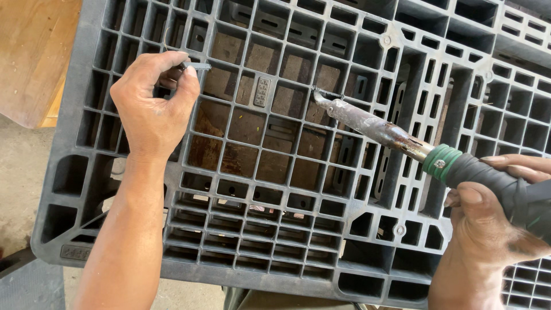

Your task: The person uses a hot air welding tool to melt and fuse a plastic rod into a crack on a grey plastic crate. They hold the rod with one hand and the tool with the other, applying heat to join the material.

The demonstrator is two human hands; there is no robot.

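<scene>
A dark grey plastic pallet (367,270) fills the view, its open grid showing brown board beneath. The left hand (154,103) pinches a thin grey plastic strip (197,66) near the pallet's far-left corner — light, probably bendy, best held close to its end. The right hand (488,224) is wrapped around the black, green-collared handle of a soldering iron (373,126), its scorched metal shaft resting mid-grid — stiff, likely hot, safe only at the handle. Concrete floor (23,178) and a wooden board (31,51) lie at left.
</scene>
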